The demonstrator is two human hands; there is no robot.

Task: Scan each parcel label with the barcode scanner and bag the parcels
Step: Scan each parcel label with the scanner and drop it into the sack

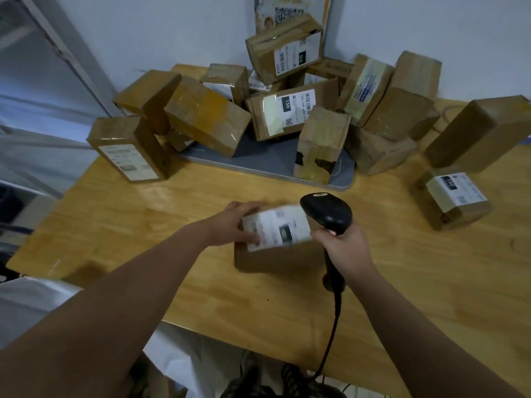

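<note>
A brown cardboard parcel with a white label on top sits at the middle of the wooden table. My left hand grips its left end, thumb on the label's edge. The parcel looks blurred. My right hand grips the handle of a black barcode scanner, whose head hangs over the label's right end. The scanner's cable runs down off the table's front edge.
Several taped cardboard parcels are piled at the back on and around a grey tray. One labelled parcel stands alone at the right, another at the left. White material lies below the table's front left.
</note>
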